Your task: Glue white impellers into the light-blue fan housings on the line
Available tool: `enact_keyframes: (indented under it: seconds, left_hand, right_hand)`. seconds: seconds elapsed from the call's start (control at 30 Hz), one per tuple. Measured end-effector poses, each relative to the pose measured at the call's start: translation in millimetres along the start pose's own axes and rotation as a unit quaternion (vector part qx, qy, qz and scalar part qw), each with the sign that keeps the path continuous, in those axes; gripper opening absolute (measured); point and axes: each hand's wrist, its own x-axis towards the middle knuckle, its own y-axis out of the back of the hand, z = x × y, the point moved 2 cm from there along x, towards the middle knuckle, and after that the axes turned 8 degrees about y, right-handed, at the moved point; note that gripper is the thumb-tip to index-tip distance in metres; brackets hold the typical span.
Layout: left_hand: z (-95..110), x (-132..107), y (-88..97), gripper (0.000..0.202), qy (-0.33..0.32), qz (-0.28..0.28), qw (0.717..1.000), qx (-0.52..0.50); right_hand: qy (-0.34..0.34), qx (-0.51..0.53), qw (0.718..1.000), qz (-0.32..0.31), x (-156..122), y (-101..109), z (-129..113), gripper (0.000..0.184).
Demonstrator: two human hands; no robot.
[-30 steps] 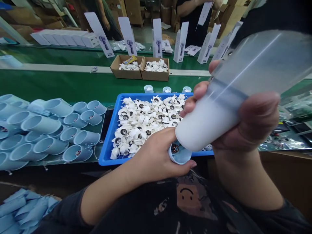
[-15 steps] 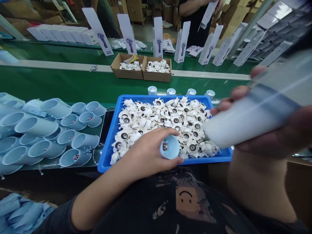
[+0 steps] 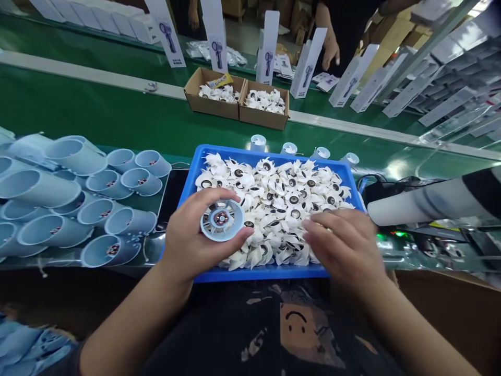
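In my left hand [image 3: 182,237] is a light-blue cylindrical fan housing [image 3: 234,230], gripped round its side. Its open end faces me and shows spokes and a copper-wound motor core inside. My right hand [image 3: 348,243] reaches over the blue tray [image 3: 270,273], fingers stretched toward the white fan impellers [image 3: 270,209] heaped there; whether the fingertips touch one is unclear. To the right of the tray, a white cylinder with a grey band and black end [image 3: 422,204] rests at a slant, apart from my hand.
Several light-blue housings [image 3: 131,222] lie stacked at left. Small blue cylinders [image 3: 258,143] stand behind the tray. Beyond are two cardboard boxes [image 3: 264,119] of impellers and tall white printed boxes [image 3: 309,62]. A co-worker's hand [image 3: 331,49] hangs across the bench.
My right hand has let go of the white cylinder and moved left over the impellers. My left hand has shifted left with the housing, turning its open end more toward me.
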Motion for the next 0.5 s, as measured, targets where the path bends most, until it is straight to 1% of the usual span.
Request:
enact_keyframes:
  seconds: [0.07,0.13,0.2,0.27,0.33,0.37,0.43,0.5]
  left_hand:
    - [-2,-1,0.0,0.045,0.015,0.002,1.000,0.003]
    - [-5,-1,-1.3,0.047,0.039,-0.008,0.999,0.001]
    - [-7,-1,-3.4,0.049,0.069,-0.020,0.997,-0.001]
    - [-8,-2,-5.5,0.052,0.091,-0.030,0.995,-0.009]
    - [-7,-3,-7.1,0.057,0.101,-0.049,0.993,-0.032]
    - [-5,-4,-7.8,0.060,0.100,-0.068,0.992,-0.046]
    - [1,-7,-8.7,0.063,0.088,-0.112,0.988,-0.061]
    - [9,-12,-9.4,0.067,0.063,-0.170,0.981,-0.068]
  right_hand:
    - [0.029,-0.072,0.995,-0.056,11,-17,-9,0.016]
    - [0.025,-0.123,0.988,-0.094,20,-29,-11,0.016]
    - [-0.001,-0.134,0.986,-0.096,26,-35,-9,0.012]
    - [-0.010,-0.129,0.987,-0.094,30,-36,-8,0.009]
    - [-0.010,-0.117,0.989,-0.090,31,-33,-8,0.008]
    - [-0.008,-0.100,0.991,-0.084,31,-30,-9,0.011]
    - [0.005,-0.031,0.997,-0.066,28,-23,-11,0.016]
    - [0.027,0.076,0.996,-0.040,24,-16,-14,0.021]
